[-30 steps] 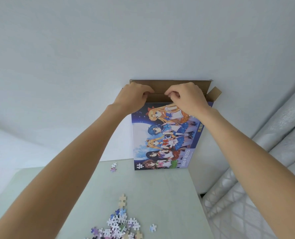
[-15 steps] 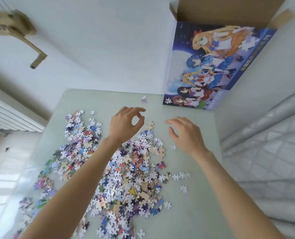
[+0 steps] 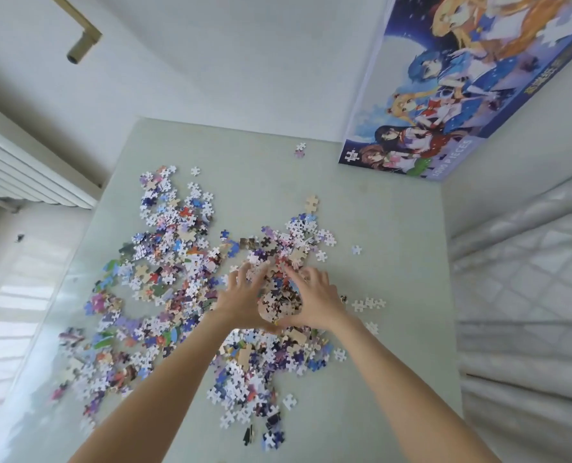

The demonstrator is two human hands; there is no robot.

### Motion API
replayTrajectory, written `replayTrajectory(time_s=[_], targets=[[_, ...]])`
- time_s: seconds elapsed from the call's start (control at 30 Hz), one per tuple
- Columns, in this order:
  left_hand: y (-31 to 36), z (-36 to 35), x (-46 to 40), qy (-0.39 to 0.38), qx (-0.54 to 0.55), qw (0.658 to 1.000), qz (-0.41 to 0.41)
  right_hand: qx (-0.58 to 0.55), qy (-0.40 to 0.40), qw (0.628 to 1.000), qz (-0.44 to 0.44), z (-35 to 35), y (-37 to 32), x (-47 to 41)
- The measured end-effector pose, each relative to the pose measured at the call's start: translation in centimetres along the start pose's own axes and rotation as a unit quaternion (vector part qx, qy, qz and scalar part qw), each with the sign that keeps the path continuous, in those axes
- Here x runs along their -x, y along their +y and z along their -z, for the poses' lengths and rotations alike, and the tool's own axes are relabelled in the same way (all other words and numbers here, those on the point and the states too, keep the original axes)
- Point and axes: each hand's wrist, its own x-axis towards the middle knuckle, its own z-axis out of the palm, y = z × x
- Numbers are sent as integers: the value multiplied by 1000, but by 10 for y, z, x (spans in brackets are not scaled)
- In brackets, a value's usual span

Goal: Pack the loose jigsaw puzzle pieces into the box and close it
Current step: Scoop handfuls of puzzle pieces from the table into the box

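Cardboard pieces [image 3: 184,279] litter mid-desk [image 3: 394,379]; left hand [image 3: 241,304] and right hand [image 3: 316,302] cup a heap between them. Box [image 3: 445,95] stands at far right corner.

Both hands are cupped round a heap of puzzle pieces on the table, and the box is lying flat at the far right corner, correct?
Not quite. In the head view the box stands upright at the far right corner. The rest holds: left hand and right hand cup a heap of puzzle pieces on the table.

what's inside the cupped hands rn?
A mound of puzzle pieces, gathered between the left hand and right hand on the table. Pieces under the palms and deeper in the mound are hidden.
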Motion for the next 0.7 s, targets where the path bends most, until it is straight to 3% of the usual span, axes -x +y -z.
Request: replayTrajectory(time_s=[0.1,0.17,0.4,0.7], targets=[[2,-14,10,7,-33,999,-1,54,15,998,14,-15,-6,11],[3,-18,14,37,4,999,4,55,29,998,10,-21,-8,14],[1,-18,19,90,162,982,-19,-109,26,993,-37,-17,-20,20],[-7,-5,22,150,145,978,-24,-157,121,980,-16,8,-19,28]])
